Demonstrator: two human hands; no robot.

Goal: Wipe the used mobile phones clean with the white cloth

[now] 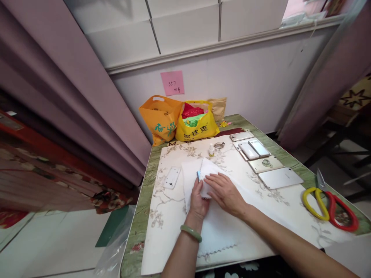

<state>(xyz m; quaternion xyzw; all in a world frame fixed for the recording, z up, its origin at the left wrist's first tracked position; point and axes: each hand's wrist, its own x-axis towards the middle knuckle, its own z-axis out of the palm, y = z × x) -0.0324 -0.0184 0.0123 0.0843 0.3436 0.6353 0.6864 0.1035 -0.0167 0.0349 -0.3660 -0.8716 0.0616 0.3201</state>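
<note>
My left hand (199,201), with a green bangle on its wrist, is closed round what looks like a phone (205,188), mostly hidden by my hands and white cloth; a bluish edge shows at its upper left. My right hand (226,193) lies over it from the right, fingers stretched out nearly flat. Whether those fingers press on the phone or on a layer of cloth, I cannot tell. Beneath both hands a white cloth (218,227) spreads across the table. Left of the cloth lies a white phone case (172,177) with small marks.
Several phones, among them a silver one (279,178) and one with a ring holder (265,164), lie at the right. Nearer are red-and-yellow scissors (321,193). A small bottle (211,150) stands behind the cloth. Orange (162,116) and yellow (197,125) bags stand against the wall.
</note>
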